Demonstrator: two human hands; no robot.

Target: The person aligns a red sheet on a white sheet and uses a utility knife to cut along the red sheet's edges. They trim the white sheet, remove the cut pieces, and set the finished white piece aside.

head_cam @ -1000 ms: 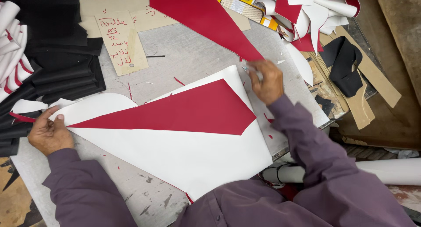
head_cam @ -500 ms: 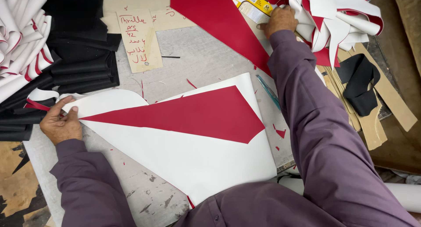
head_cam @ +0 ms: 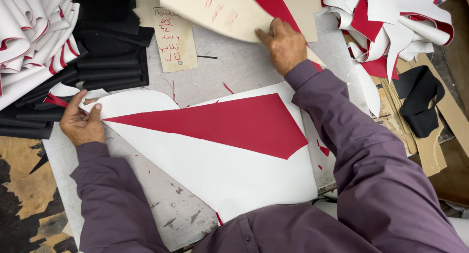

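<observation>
2 hands are at work on my feed, well apart. My left hand lies flat at the left end of the big white sheet, fingers spread a little and pressing its rounded corner onto the grey worktable. That sheet lies flat across the near middle of the table, with a red pointed panel on top of it, its tip aimed toward the left hand.

My right hand reaches to the far side, where its fingers are together and closed on the edge of a beige card pattern — the thumb looks tucked under the card, though I cannot be sure from this angle. A red piece shows against that card, just beyond the fingertips.

Just left of the card lies a smaller beige tag with red handwriting. Stacks of black material and white-and-red cut pieces fill the far left; a loose heap of white and red offcuts sits at the far right, with a black strip nearer.
</observation>
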